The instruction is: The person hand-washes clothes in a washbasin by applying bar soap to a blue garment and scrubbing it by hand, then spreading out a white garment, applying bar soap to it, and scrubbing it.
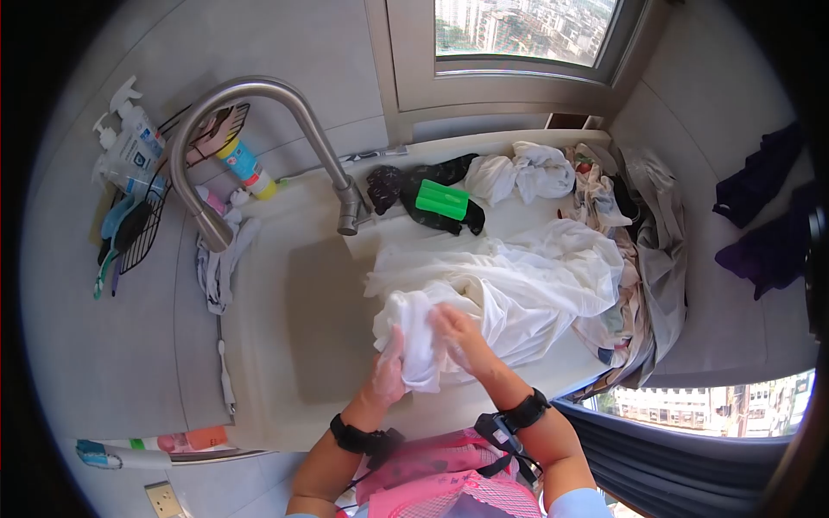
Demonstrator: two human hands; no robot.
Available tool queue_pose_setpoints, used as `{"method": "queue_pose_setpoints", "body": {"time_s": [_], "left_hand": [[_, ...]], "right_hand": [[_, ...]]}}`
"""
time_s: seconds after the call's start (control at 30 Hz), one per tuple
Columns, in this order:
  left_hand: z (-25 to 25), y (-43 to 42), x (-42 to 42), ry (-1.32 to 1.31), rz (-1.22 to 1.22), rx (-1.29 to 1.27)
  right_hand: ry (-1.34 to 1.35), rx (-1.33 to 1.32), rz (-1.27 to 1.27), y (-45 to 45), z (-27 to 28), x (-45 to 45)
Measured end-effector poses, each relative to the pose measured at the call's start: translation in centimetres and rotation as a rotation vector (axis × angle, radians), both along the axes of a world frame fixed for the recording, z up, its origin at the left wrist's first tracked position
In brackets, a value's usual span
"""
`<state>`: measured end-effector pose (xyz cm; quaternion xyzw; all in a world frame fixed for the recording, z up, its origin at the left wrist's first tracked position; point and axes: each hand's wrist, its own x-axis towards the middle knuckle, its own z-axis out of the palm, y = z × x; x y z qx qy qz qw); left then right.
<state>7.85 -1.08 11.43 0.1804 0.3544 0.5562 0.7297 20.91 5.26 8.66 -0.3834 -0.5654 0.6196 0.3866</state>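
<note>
A white cloth [421, 341] is bunched between my two hands over the front edge of the sink area. My left hand [389, 367] grips its left side with the fingers wrapped round the fabric. On its right side my right hand [458, 335] holds the cloth, fingers bent against it. Right beside and behind them, a large heap of wet white fabric [535, 276] spreads over the washboard side. A green soap bar or box [442, 199] rests on dark cloth [389, 186] behind the heap.
A curved metal faucet [348, 203] rises over the sink basin [324, 315]. Bottles [134, 151] stand in a wire rack at the left. White cloths [542, 171] and patterned laundry [596, 194] lie at the back right. Dark garments [760, 173] hang on the right wall.
</note>
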Motion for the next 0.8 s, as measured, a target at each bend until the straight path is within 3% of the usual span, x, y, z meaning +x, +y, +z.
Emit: {"method": "queue_pose_setpoints", "body": {"time_s": [0.07,0.17,0.27,0.37,0.47,0.53,0.63,0.67,0.7,0.77,0.8], "left_hand": [[1.0,0.2,0.2,-0.078,0.092,-0.029],[0.1,0.5,-0.2,0.133,0.217,-0.044],[-1.3,1.1,-0.6,0.154,0.418,-0.025],[-0.6,1.7,-0.4,0.085,0.442,-0.099],[-3.8,2.7,0.4,0.0,0.332,-0.183],[-8.1,1.4,-0.7,-0.17,0.091,0.141],[-14.8,3.4,-1.0,-0.791,-0.1,0.444],[-3.8,3.2,2.1,-0.237,0.127,-0.175],[-10.6,3.6,1.6,-0.561,0.108,0.089],[-16.4,5.4,1.4,-0.783,0.046,0.284],[-15.2,5.2,1.4,-0.683,0.021,0.191]], "right_hand": [[0.165,-0.265,-0.063,0.4,-0.5,1.1],[0.313,-0.352,-0.094,0.1,0.7,1.6],[0.278,-0.253,-0.091,0.0,1.5,1.6],[-0.179,-0.078,-0.165,0.7,0.2,1.8],[-0.022,0.546,-0.328,-0.2,2.6,-1.9],[0.053,0.74,-0.066,-3.3,2.5,-4.5],[-0.226,0.724,-0.195,1.1,-1.2,-3.5],[-0.317,0.709,-0.231,2.0,-1.8,-3.3],[-0.413,0.828,-0.264,2.1,-1.1,-3.1],[-0.179,0.858,-0.162,-1.5,1.2,-4.2],[-0.062,0.86,-0.105,-2.9,1.6,-4.5]]}}
